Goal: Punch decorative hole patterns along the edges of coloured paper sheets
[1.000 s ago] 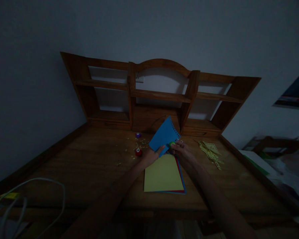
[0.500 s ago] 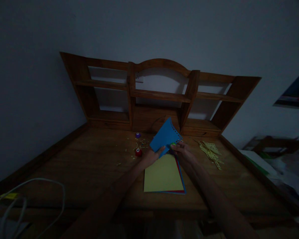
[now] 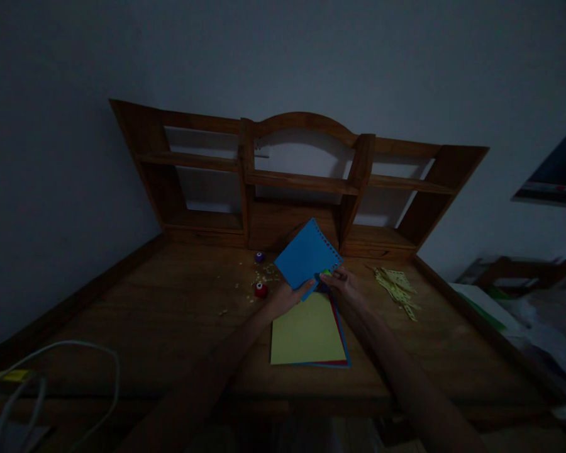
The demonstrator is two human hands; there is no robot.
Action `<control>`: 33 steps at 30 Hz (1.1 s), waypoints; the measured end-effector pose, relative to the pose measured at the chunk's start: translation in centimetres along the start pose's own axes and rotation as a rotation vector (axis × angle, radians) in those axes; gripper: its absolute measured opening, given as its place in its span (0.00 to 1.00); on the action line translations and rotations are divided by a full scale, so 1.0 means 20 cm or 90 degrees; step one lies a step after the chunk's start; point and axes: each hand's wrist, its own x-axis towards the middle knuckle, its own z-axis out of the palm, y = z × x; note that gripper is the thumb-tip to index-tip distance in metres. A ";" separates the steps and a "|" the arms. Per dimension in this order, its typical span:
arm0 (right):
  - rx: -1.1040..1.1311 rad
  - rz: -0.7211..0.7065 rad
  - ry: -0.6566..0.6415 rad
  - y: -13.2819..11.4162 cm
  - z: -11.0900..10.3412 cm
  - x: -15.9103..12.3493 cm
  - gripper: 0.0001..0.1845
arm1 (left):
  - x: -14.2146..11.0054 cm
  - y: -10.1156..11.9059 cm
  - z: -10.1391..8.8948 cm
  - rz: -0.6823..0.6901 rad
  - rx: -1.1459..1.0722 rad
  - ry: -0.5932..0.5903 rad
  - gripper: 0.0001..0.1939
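My left hand (image 3: 287,298) is closed on the lower edge of a blue sheet of paper (image 3: 306,253), thumb on top. A row of punched holes runs along the sheet's upper right edge. In my right hand (image 3: 344,283) is a small green paper punch (image 3: 326,273), gripped at the sheet's right corner; its lower part is hidden by the fingers. Below both hands lies a stack of coloured paper, with a yellow sheet (image 3: 306,333) on top and red and blue edges showing. A red punch (image 3: 261,290) and a purple punch (image 3: 260,257) sit left of the sheet.
Small pale paper bits (image 3: 266,272) are scattered around the two punches. Punched yellow paper strips (image 3: 396,286) lie in a pile at the right. A wooden shelf unit (image 3: 302,182) stands along the back of the desk. A white cable (image 3: 116,365) loops at the front left.
The blue sheet has turned and flattened toward the camera, its left corner shifting left. My right hand stays at the right corner with the green punch. The view has shifted slightly.
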 end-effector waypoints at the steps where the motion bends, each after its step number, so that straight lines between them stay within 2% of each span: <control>1: 0.000 -0.008 0.006 0.00 0.00 0.00 0.18 | 0.00 0.00 0.00 -0.007 -0.003 -0.012 0.22; 5: -0.023 -0.024 0.030 0.01 0.00 0.01 0.17 | 0.00 -0.01 0.01 -0.006 -0.003 -0.037 0.20; 11: -0.022 -0.029 0.067 0.04 -0.01 0.03 0.19 | 0.01 -0.03 0.01 -0.028 -0.002 -0.007 0.18; 17: -0.028 -0.022 0.049 0.06 -0.02 0.04 0.22 | 0.02 -0.04 0.01 -0.009 -0.013 0.022 0.18; 21: -0.047 -0.022 0.013 0.06 -0.01 0.03 0.20 | 0.02 -0.03 0.01 0.003 -0.008 0.029 0.19; 26: -0.059 -0.021 0.019 0.05 0.00 0.02 0.19 | 0.02 -0.01 0.01 -0.010 0.005 0.051 0.19; 33: -0.070 -0.020 -0.001 0.03 0.03 0.00 0.18 | 0.03 -0.03 0.01 0.009 -0.003 0.029 0.15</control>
